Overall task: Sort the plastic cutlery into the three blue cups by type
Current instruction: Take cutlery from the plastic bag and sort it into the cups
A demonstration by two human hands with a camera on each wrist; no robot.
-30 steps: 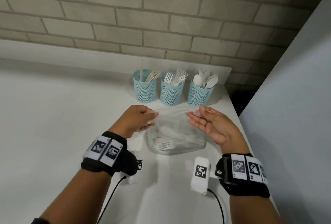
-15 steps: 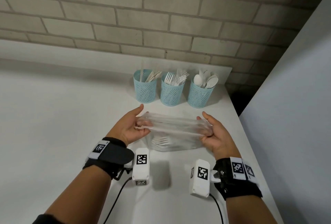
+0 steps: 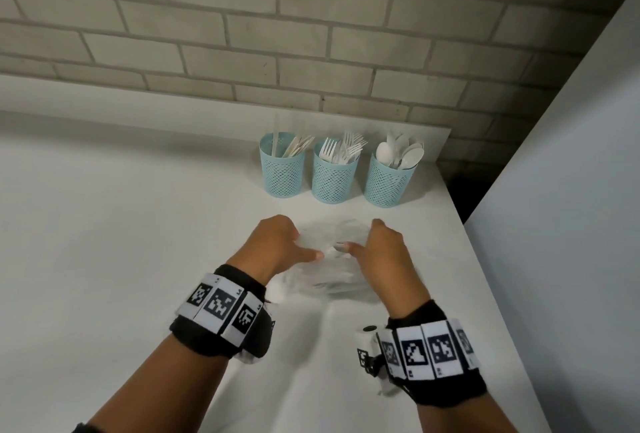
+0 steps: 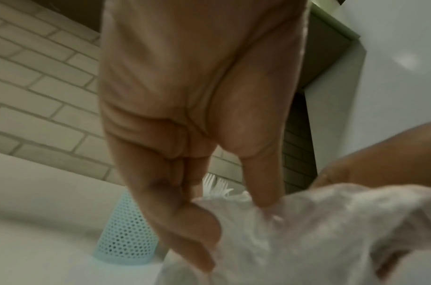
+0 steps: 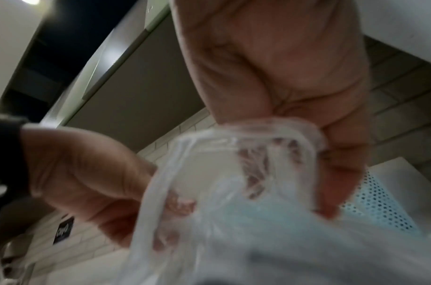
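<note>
Since the earlier frame, both hands have been turned knuckles-up and brought closer together over the bag (image 3: 332, 261). Head view: left hand (image 3: 277, 245) and right hand (image 3: 382, 250) are closed on the bag's top; three cups (image 3: 334, 172) stand behind on the counter (image 3: 121, 242). Left wrist view: fingers (image 4: 199, 227) are pinching plastic. Right wrist view: fingers (image 5: 341, 154) are curled through the bag's rim.

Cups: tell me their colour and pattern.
Light blue cups, perforated with small holes all over; the head view shows them best.
</note>
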